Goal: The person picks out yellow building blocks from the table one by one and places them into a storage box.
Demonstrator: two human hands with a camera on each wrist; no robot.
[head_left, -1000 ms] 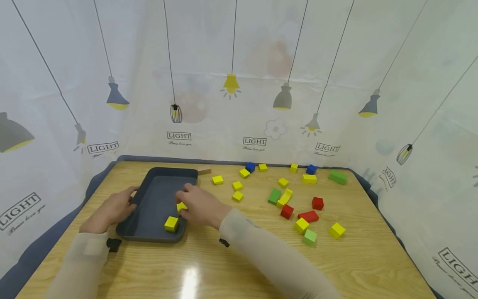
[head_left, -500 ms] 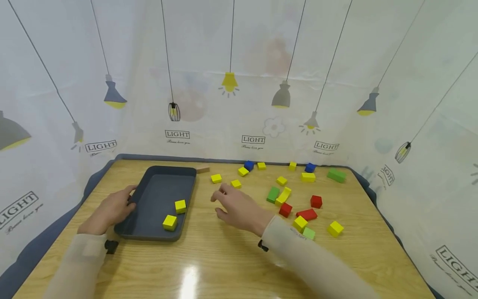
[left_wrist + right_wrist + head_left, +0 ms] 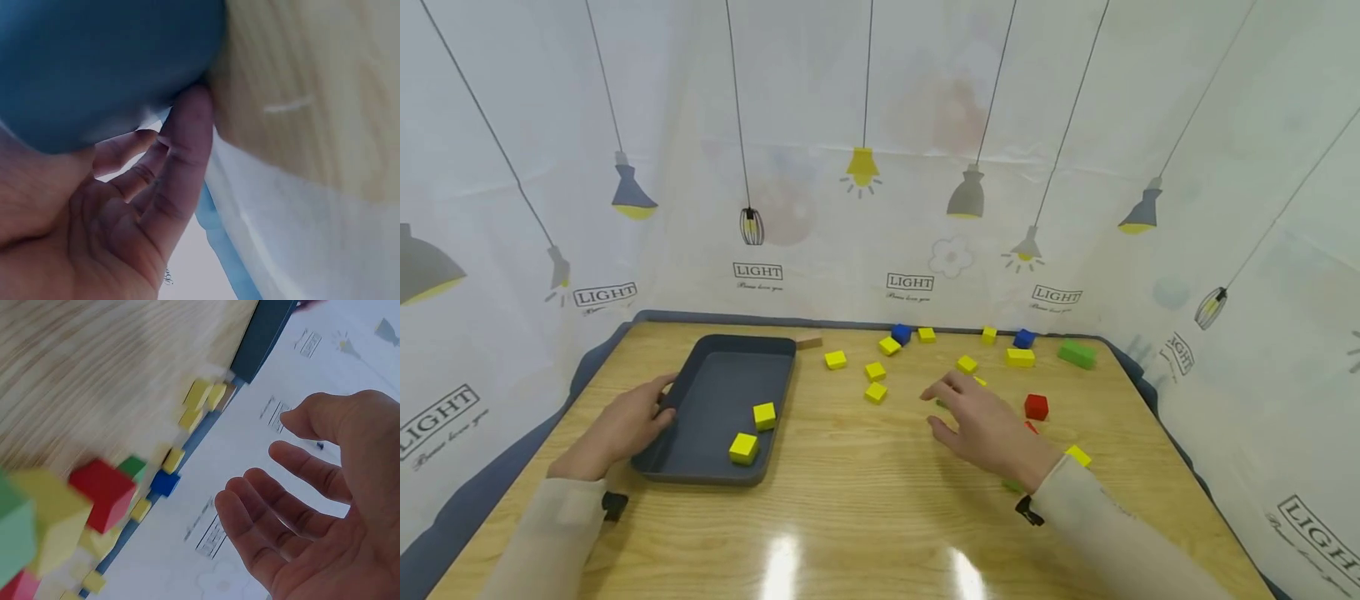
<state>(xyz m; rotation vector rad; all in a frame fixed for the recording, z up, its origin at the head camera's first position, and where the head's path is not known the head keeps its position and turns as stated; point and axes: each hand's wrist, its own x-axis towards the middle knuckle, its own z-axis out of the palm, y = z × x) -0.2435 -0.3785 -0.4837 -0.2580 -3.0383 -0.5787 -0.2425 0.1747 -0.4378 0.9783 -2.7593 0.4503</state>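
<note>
At the left of the head view, my left hand (image 3: 617, 429) holds the left side of a dark grey tray (image 3: 718, 479). Its fingers (image 3: 187, 125) reach up against the tray wall (image 3: 119, 69) in the left wrist view. Inside the tray, two yellow cubes, one near cube (image 3: 743, 448) and one farther cube (image 3: 764, 416), lie by the right wall. My right hand (image 3: 988, 425) hovers over the blocks on the right, fingers loosely bent and nothing in them. It partly hides a green block, a yellow block and a red block (image 3: 1032, 427). A red cube (image 3: 1037, 407) shows just beyond it.
Several yellow cubes (image 3: 876, 392) are scattered mid-table. Farther back are blue cubes (image 3: 901, 334), a yellow oblong block (image 3: 1020, 357) and a green block (image 3: 1077, 354). A brown wooden block (image 3: 808, 338) lies by the tray's far corner. A printed curtain surrounds the wooden table (image 3: 850, 517).
My right hand let go of a yellow cube inside the tray, then moved right across the table to the blocks there. The left hand stays at the tray.
</note>
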